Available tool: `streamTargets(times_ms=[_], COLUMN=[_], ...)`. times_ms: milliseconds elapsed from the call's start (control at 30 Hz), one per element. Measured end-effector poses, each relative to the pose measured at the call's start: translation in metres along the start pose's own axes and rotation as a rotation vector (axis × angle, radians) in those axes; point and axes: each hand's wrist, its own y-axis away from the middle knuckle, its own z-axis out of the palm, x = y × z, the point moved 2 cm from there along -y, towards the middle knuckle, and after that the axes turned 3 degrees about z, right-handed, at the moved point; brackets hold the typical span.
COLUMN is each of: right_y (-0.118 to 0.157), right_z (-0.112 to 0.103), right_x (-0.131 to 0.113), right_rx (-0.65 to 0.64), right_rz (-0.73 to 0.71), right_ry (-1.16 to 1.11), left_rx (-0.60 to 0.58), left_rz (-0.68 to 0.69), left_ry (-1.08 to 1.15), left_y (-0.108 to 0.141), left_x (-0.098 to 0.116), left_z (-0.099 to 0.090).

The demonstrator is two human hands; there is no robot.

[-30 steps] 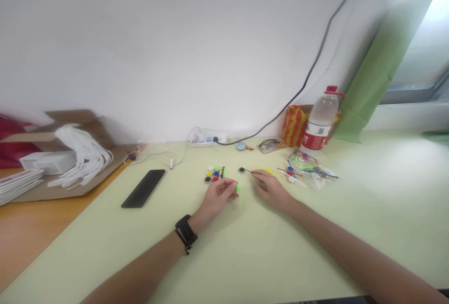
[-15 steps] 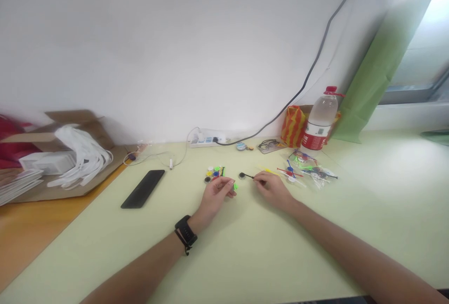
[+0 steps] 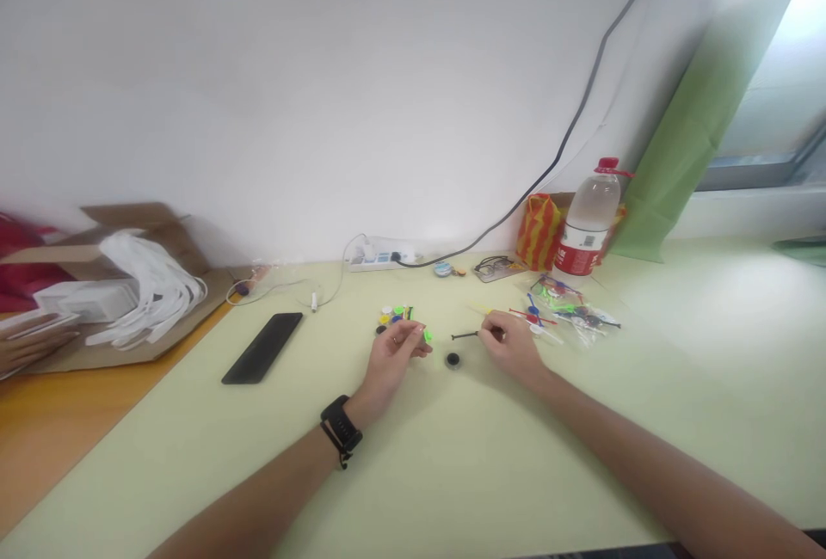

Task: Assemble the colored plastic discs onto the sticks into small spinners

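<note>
My left hand [image 3: 398,348], a black watch at its wrist, is closed in a pinch on a small bright green plastic piece [image 3: 427,335]. Just behind it lie several small round coloured pieces [image 3: 385,319], partly hidden by the fingers. A thin black plastic stick [image 3: 465,335] points left from my right hand [image 3: 509,342], whose fingers are pinched round its other end. On the table between the hands rests a small round black piece with a greyish rim [image 3: 453,360], apart from the stick. Red, blue and white sticks [image 3: 534,318] lie beyond my right hand.
Plastic bags of coloured parts [image 3: 574,305] lie at the right, before a large water bottle [image 3: 587,228]. A black phone [image 3: 262,348] lies at the left. Along the wall is a power strip [image 3: 380,256]. Another person's hand [image 3: 39,344] is by the cardboard box [image 3: 148,353].
The round black piece, earlier at the black stick's tip, now lies closer to me, apart from it. My right hand has shifted slightly right. Another person's hand has appeared at the far left.
</note>
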Motion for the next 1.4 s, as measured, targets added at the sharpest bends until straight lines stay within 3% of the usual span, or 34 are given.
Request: streamTargets(times_ms=[100,300,800,1067,1233,1400], right_y=[-0.001,0.002,0.013,0.024,0.027,0.027], right_z=[0.003,0.007,0.002,0.001,-0.001,-0.003], right_x=[0.006,0.005,-0.022,-0.041,-0.043,-0.041], right_rx=[-0.066,-0.151,-0.099,-0.15,-0.166,-0.135], right_rz=[0.03,-0.057,-0.239,-0.417,-0.436,-0.389], right_ry=[0.135,0.251,-0.087,-0.066,-0.08,-0.112], left_rx=[0.015,-0.001,-0.062,-0.168,-0.204,-0.234], left_rz=[0.002,0.026,0.019,-0.087,-0.134,-0.067], left_ry=[0.011,-0.008,-0.028,0.031,0.059,0.033], left_y=[-0.001,0.0,0.004,0.006,0.007,0.008], left_x=[-0.001,-0.002,0.002,0.005,0.003,0.002], left_z=[-0.001,-0.001,0.005,0.004,0.003,0.004])
